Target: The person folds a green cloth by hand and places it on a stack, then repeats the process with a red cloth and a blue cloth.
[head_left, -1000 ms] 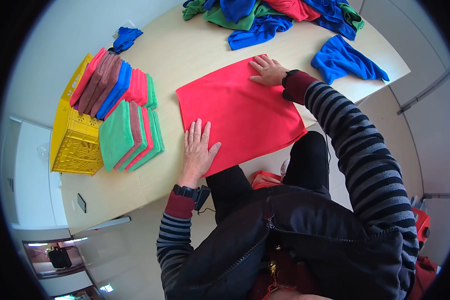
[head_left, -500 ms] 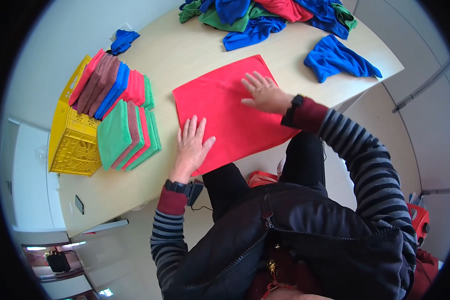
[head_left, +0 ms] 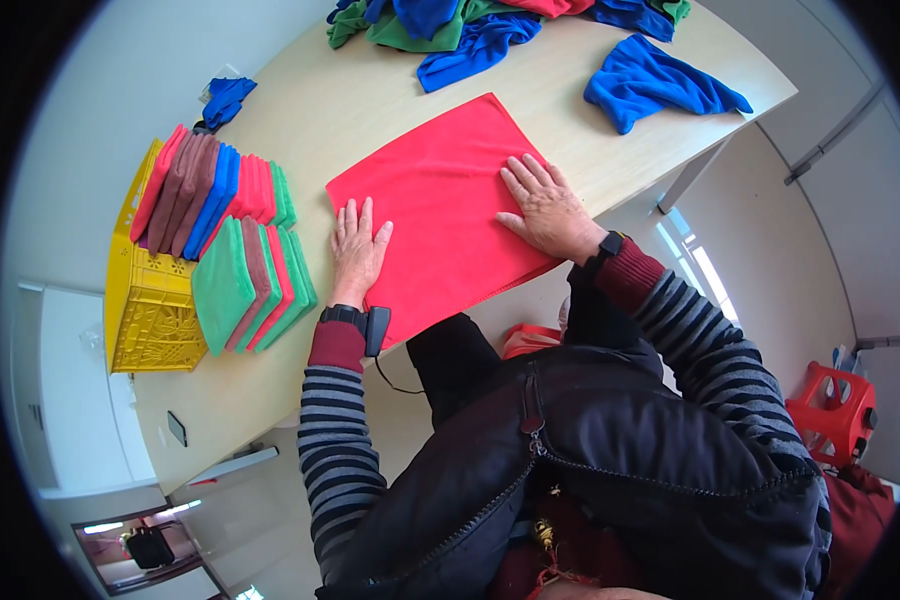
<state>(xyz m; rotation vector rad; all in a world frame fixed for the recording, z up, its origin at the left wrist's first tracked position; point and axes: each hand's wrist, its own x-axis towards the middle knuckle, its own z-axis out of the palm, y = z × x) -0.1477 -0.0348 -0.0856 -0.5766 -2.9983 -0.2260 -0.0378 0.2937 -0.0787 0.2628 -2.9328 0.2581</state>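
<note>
A red cloth point(head_left: 435, 210) lies spread out at the near edge of the table, its near corner reaching to the edge by my lap. My left hand point(head_left: 358, 250) rests flat on the cloth's left border, fingers stretched forward. On the right border my right hand point(head_left: 548, 212) lies palm down with its fingers apart. Neither hand grips anything. Just left of the cloth stands a row of folded cloths point(head_left: 252, 285) in green, brown and red.
Behind that row, more folded cloths point(head_left: 205, 190) lean by a yellow plastic crate point(head_left: 160, 315). Loose blue, green and red cloths point(head_left: 470, 50) are heaped at the far side. A crumpled blue cloth point(head_left: 660, 85) lies far right. A dark flat device point(head_left: 177, 428) sits near left. A red stool point(head_left: 832, 412) stands right.
My right hand has come nearer and lies flat on the red cloth's right border. My left hand has slid a little forward along its left side. The whole view has shifted slightly.
</note>
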